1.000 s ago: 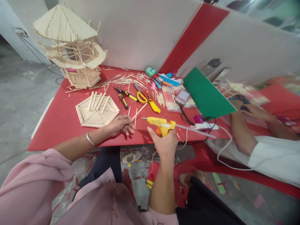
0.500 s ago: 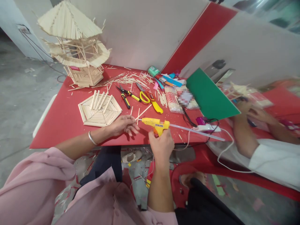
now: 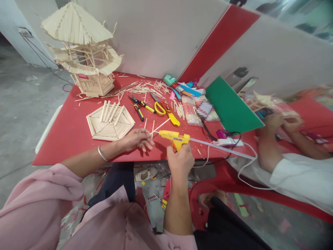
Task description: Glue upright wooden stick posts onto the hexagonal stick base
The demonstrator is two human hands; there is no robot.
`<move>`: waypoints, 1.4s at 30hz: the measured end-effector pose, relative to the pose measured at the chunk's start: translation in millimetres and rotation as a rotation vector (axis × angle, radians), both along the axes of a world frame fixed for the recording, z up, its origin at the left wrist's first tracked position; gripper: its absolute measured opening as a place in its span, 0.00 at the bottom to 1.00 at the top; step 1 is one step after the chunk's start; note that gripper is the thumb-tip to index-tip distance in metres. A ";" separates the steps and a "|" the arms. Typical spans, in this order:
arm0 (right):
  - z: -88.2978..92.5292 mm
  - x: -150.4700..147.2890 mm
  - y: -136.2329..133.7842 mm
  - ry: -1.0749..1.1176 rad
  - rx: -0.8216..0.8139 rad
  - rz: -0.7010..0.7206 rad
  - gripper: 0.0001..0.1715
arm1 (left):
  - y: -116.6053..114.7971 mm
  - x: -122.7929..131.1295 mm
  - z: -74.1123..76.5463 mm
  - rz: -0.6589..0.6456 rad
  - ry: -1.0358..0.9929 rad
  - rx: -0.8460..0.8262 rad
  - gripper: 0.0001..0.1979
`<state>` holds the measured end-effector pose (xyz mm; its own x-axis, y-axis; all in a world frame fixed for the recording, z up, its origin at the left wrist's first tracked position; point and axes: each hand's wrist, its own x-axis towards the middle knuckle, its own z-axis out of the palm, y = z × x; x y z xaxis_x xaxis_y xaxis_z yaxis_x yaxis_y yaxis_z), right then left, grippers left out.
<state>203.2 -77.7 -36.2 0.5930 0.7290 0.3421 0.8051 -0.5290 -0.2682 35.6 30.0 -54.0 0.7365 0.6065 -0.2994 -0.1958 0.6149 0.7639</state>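
My right hand (image 3: 181, 158) is wrapped round the handle of a yellow glue gun (image 3: 173, 136). A long clear glue stick (image 3: 221, 148) juts out of the gun's back end. The nozzle points left, at the fingertips of my left hand (image 3: 140, 140), which pinch a thin wooden stick (image 3: 161, 126) that slants up to the right. Whether the nozzle touches the stick I cannot tell. Just left of that hand lies a hexagonal panel of wooden sticks (image 3: 110, 122), with several short sticks standing up from it.
A stick-built pagoda (image 3: 78, 52) stands at the back left of the red table (image 3: 62, 139). Pliers (image 3: 137, 110), scissors (image 3: 160, 108), loose sticks, packs of sticks (image 3: 191, 111) and a green board (image 3: 231, 104) lie across it. A co-worker's hands (image 3: 283, 123) are at the right.
The glue gun and my right hand have shifted slightly right. The pinched stick's far end reaches a little further right. A co-worker's hands have moved at the right.
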 end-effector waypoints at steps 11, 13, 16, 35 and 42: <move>3.8 10.9 0.6 -0.004 0.024 -0.077 0.23 | -1.4 -1.0 2.1 -0.037 0.007 -0.010 0.04; 4.0 12.6 0.9 -0.001 0.029 -0.091 0.23 | -1.6 -1.2 2.1 -0.049 0.011 -0.010 0.04; 4.4 14.5 1.5 0.007 0.038 -0.125 0.23 | -2.1 -1.3 2.5 -0.059 0.011 -0.013 0.03; 2.6 34.2 -0.4 -0.010 0.174 -0.206 0.17 | -2.0 -2.8 -1.8 -0.132 -0.013 -0.007 0.05; 1.6 33.3 0.0 0.027 0.174 -0.196 0.17 | -2.7 -3.3 -0.5 -0.133 -0.011 -0.014 0.03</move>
